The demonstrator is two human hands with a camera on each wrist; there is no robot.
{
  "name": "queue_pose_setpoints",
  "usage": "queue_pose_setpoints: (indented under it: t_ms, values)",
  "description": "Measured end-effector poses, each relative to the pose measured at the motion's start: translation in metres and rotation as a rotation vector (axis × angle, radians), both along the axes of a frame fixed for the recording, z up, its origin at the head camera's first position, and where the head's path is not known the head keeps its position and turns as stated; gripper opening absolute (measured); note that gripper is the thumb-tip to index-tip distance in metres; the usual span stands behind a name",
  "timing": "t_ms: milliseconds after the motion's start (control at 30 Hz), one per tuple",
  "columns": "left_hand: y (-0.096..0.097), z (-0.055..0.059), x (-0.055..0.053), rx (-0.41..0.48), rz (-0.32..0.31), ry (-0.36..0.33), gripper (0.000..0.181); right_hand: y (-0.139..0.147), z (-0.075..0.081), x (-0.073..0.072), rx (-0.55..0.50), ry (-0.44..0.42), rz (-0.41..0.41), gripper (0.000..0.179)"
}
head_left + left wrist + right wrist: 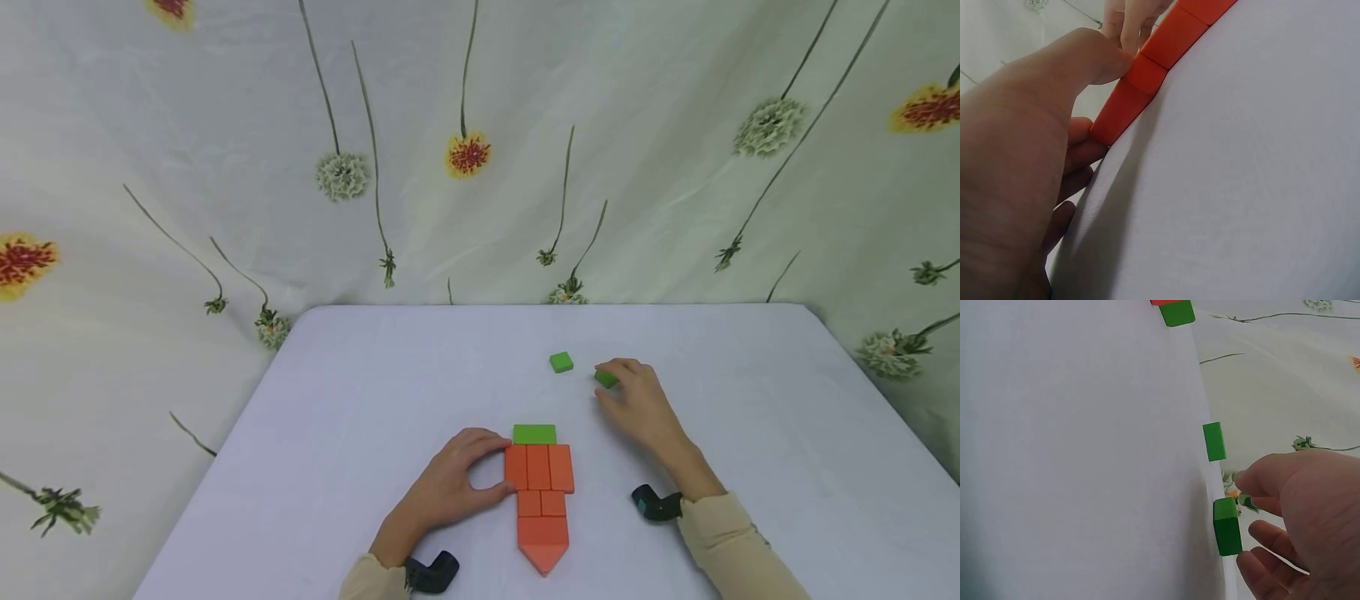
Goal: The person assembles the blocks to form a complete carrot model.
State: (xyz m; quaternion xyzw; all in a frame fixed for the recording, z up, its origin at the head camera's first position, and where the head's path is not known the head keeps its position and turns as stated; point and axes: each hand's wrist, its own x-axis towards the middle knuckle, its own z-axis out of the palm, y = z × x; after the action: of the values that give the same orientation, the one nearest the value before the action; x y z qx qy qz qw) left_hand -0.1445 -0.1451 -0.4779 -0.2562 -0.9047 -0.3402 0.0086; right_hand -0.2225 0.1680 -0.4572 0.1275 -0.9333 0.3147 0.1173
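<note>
Several red blocks lie joined in a figure, with a red triangular block at the near tip and a green block at the far end. My left hand spans the leftmost upper red block, pinching it end to end between thumb and fingertips. Farther back on the right, my right hand reaches around a small green block, fingers spread. In the right wrist view the thumb stands clear of that block; a fingertip is at its lower corner, contact unclear.
Another small green block lies to the left of the right hand. The white table ends at a flowered cloth behind. Dark wrist devices are strapped to both wrists.
</note>
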Motion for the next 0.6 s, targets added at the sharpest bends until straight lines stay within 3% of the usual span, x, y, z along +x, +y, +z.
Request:
queue_pose_setpoints:
  t_ms: [600]
  values:
    - [0.000,0.001,0.000,-0.002,-0.003,-0.009,0.051,0.008,-0.015,-0.005,-0.036,-0.002,-0.078,0.027]
